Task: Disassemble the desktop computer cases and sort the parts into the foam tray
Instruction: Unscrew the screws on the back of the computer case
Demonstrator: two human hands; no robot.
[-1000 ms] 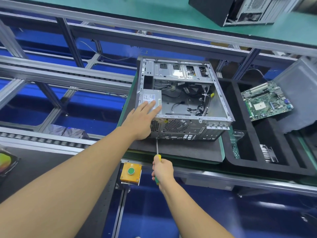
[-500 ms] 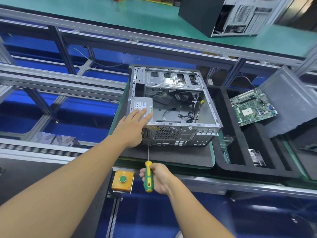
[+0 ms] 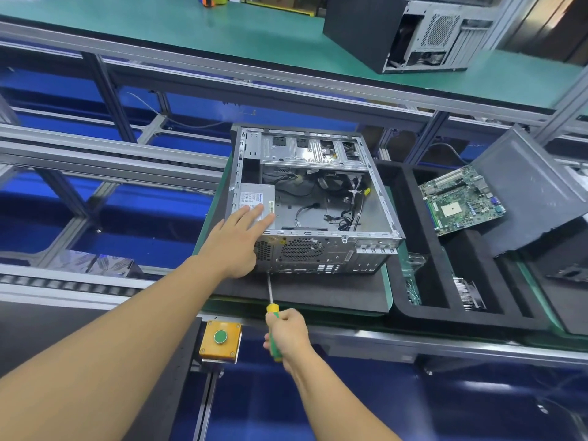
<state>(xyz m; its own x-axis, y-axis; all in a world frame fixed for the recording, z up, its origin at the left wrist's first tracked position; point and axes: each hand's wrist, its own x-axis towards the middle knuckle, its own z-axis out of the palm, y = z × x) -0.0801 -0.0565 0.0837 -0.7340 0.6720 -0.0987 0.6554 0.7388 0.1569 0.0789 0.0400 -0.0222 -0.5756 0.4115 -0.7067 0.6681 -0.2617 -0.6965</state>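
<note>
Open computer case [image 3: 321,249] lies on its side on a black mat [image 3: 318,294], cover off, interior facing up. Left hand [image 3: 237,246] rests on the power supply [image 3: 254,197] in the near-left corner of the case, fingers [image 3: 254,214] straight and flat, pressing rather than gripping. Right hand [image 3: 288,334] is clenched round the green-and-yellow handle of a screwdriver [image 3: 270,291], whose shaft points up to the lower edge of the case's rear panel, just under the left hand; the tip itself is too small to make out. Judged step: freeing the power supply screws. Foam tray [image 3: 461,319] sits just right of the case. In it, done as far as visible: a motherboard [image 3: 461,200] propped in one compartment, a finned heatsink [image 3: 467,292] in a nearer one, a clear plastic piece [image 3: 412,281] in the narrow left slot. A grey side panel [image 3: 534,192] leans at the tray's right side. Left to do: power supply, loose cables [image 3: 346,214] and the drive cage at the far end are in the case. A second case [image 3: 413,30] waits on the far green bench [image 3: 222,30], closed on its black side. Roughly midway on this unit.
</note>
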